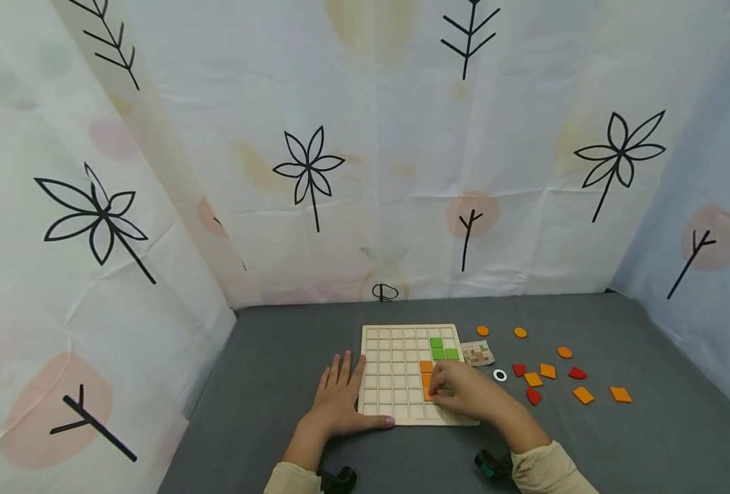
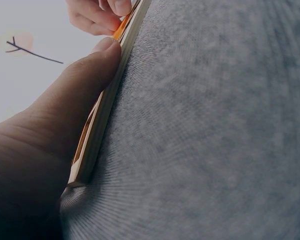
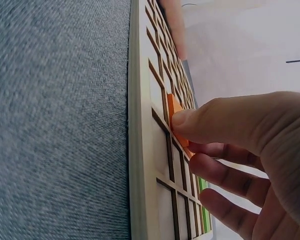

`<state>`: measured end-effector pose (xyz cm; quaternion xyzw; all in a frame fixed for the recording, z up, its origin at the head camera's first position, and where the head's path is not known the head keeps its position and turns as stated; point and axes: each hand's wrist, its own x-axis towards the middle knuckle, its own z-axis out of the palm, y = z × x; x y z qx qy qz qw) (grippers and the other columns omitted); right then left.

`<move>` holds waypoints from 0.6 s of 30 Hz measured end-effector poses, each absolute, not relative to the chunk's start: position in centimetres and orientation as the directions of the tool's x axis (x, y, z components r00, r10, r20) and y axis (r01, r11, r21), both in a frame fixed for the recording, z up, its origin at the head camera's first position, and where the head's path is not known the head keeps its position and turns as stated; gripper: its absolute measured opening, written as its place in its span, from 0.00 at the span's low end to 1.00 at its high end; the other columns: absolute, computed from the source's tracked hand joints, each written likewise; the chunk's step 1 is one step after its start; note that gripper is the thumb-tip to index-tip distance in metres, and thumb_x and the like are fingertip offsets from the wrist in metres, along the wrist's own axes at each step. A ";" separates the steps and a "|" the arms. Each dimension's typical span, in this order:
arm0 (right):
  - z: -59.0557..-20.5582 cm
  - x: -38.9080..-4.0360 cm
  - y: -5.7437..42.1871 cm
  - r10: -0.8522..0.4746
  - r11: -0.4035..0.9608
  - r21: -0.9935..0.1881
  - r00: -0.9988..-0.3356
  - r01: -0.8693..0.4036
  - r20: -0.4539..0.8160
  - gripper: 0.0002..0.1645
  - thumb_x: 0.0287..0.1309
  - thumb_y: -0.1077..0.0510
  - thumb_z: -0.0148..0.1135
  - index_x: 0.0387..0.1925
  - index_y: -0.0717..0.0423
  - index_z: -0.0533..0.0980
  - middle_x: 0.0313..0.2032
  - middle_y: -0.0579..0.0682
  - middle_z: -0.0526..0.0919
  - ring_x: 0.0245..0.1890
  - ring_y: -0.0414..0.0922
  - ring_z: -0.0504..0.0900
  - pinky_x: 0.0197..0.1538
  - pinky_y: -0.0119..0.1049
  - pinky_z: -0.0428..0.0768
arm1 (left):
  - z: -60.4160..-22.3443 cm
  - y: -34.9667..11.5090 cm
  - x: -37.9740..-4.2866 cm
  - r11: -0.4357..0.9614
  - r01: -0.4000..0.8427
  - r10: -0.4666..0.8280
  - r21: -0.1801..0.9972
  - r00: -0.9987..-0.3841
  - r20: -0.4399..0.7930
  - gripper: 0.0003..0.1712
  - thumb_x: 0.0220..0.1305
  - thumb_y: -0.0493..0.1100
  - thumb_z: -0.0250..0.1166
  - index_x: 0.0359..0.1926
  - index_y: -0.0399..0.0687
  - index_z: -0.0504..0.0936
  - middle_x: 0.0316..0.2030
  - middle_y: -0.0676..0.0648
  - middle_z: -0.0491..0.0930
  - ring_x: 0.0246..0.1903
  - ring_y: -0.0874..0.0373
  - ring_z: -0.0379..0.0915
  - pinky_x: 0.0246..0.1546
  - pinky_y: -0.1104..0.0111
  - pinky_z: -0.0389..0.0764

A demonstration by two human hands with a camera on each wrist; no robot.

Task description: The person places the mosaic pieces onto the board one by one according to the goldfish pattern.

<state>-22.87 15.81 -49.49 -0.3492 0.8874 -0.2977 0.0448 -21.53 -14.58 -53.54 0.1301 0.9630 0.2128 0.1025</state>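
A pale wooden grid board (image 1: 390, 377) lies flat on the grey tabletop. My left hand (image 1: 337, 398) rests at its left side, fingers spread, with the thumb along the near edge; in the left wrist view that thumb (image 2: 97, 67) touches the board's rim. At the board's right part, my right hand (image 1: 464, 391) pinches an orange square tile (image 3: 175, 105) in a grid cell, thumb on its face. The fingers partly hide this tile. More orange tiles (image 1: 425, 367) sit in the same column, farther away. Green tiles (image 1: 437, 354) fill cells near the far right corner.
Right of the board lie a small patterned card (image 1: 477, 353) and a black-and-white ring (image 1: 499, 375). Beyond them are scattered orange discs (image 1: 520, 333), red pieces (image 1: 534, 396) and orange squares (image 1: 583, 395). A patterned curtain (image 1: 371, 226) stands behind the table.
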 end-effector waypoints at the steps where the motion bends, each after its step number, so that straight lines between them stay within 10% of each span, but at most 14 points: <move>1: -49.5 -22.8 15.8 -0.649 0.581 -0.555 -0.751 -0.595 0.126 0.04 0.62 0.63 0.76 0.33 0.50 0.90 0.38 0.41 0.82 0.39 0.35 0.79 0.41 0.33 0.83 | -53.6 -14.6 -21.5 0.876 0.207 0.294 0.436 -0.945 -0.141 0.82 0.43 0.93 0.63 0.88 0.57 0.41 0.87 0.41 0.33 0.86 0.38 0.26 0.84 0.39 0.39; 18: -49.3 -22.6 15.8 -0.652 0.585 -0.539 -0.747 -0.606 0.131 0.04 0.61 0.63 0.77 0.33 0.50 0.90 0.39 0.42 0.82 0.38 0.35 0.79 0.41 0.33 0.83 | -53.5 -14.5 -21.5 0.869 0.208 0.295 0.449 -0.946 -0.135 0.81 0.45 0.91 0.65 0.88 0.57 0.41 0.87 0.40 0.33 0.86 0.38 0.26 0.84 0.38 0.39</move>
